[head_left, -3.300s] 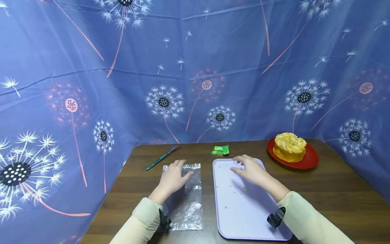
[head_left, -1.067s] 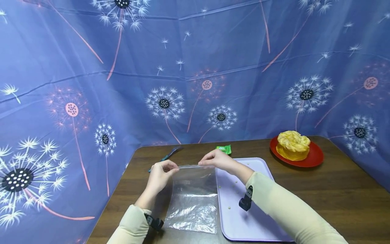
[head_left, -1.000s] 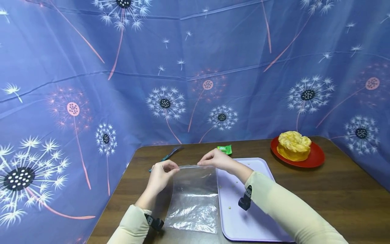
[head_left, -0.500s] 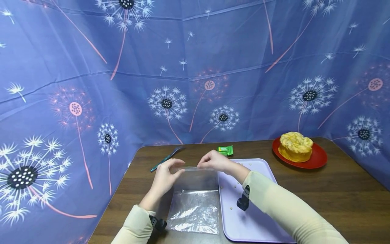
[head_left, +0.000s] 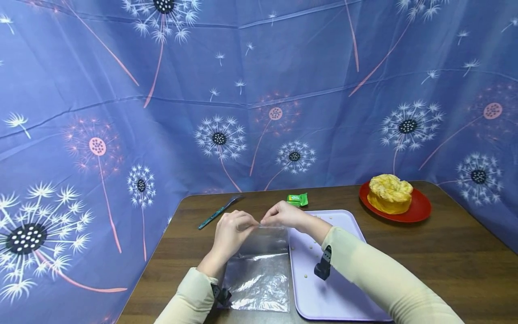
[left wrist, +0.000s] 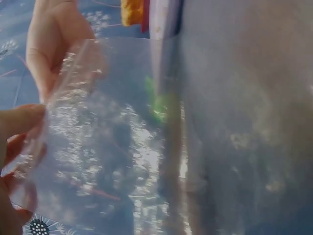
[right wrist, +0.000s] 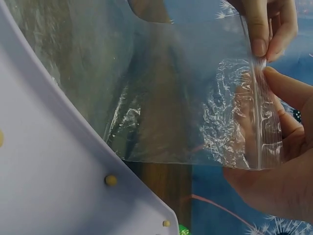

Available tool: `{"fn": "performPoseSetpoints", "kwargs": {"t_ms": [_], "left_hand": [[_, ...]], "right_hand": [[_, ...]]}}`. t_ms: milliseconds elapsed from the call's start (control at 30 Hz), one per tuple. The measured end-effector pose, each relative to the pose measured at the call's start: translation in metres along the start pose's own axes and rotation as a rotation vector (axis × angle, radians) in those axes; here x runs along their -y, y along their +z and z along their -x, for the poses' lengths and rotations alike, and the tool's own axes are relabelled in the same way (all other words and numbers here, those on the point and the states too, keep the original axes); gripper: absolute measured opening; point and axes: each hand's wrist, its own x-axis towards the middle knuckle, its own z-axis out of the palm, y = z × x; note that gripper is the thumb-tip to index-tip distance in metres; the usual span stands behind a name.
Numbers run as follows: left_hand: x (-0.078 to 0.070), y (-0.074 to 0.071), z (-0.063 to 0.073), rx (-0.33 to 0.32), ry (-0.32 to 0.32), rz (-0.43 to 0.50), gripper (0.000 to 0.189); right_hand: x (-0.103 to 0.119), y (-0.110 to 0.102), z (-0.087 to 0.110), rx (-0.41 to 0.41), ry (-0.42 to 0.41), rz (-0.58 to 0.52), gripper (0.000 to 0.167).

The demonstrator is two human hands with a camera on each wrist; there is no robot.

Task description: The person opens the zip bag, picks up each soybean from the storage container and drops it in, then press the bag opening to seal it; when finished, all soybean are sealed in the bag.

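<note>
A clear zip-lock bag (head_left: 259,283) is raised at its far, zippered edge, while its near part lies low over the table. My left hand (head_left: 234,234) pinches that edge between thumb and fingers. Close beside it, my right hand (head_left: 286,215) grips the same edge, the fingertips of the two hands almost meeting. In the right wrist view the zip strip (right wrist: 257,112) runs along the bag's edge, with the left fingers and right thumb on it. The left wrist view looks through the bag's see-through film (left wrist: 98,132); nothing shows inside.
Right of the bag lies a lilac tray (head_left: 336,288) with several small yellowish balls (right wrist: 111,180). Behind are a green wrapped packet (head_left: 297,199) and a fork with a teal handle (head_left: 218,212). A yellow cake-like bread (head_left: 390,195) sits on a red plate (head_left: 422,209).
Both hands have taken hold of the bag, which lay flat earlier, and lifted its far edge. Lately the left hand loosened, then slid right along the edge toward the right hand.
</note>
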Motion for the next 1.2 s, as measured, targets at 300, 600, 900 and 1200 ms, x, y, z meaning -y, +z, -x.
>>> {"fn": "performPoseSetpoints", "kwargs": {"t_ms": [300,600,900,1200], "left_hand": [[0.005,0.011,0.003,-0.184,0.306,-0.09,0.016],[0.001,0.014,0.003,-0.216,0.362,-0.082,0.014],[0.002,0.016,0.01,-0.108,0.285,-0.075,0.011],[-0.005,0.013,0.018,-0.03,0.29,-0.135,0.013]], "right_hand": [[-0.003,-0.004,0.0,0.056,0.017,-0.075,0.022],[-0.004,-0.002,-0.001,0.053,-0.007,-0.041,0.016],[-0.003,-0.001,-0.002,0.051,-0.058,0.054,0.017],[-0.005,-0.003,-0.005,-0.048,0.0,0.1,0.019]]}}
